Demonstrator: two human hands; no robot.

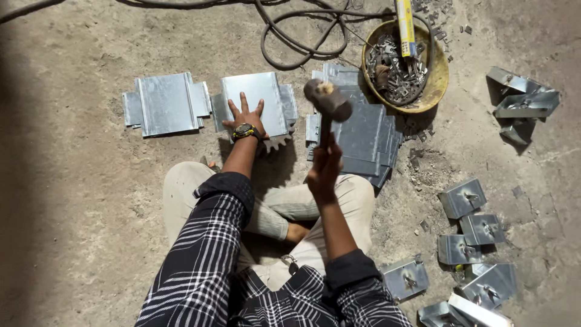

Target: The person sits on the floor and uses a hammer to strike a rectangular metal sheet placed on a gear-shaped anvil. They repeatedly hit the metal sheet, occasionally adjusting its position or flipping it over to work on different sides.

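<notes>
My left hand [244, 117], with a watch on the wrist, lies flat with spread fingers on a cut sheet-metal piece [266, 97] on the concrete floor. A toothed gear-like part [276, 143] lies under that piece's near edge, beside my wrist. My right hand [325, 166] grips the handle of a hammer [327, 100], raised with its head above the floor, over the gap between the held piece and a stack of metal sheets [363, 136]. I sit cross-legged behind them.
Another cut sheet [164, 103] lies to the left. A round yellow bowl [436, 79] of small metal parts sits at the back right, under a cable [290, 42]. Folded metal brackets [463, 197] lie scattered at the right, more [523, 103] at the far right.
</notes>
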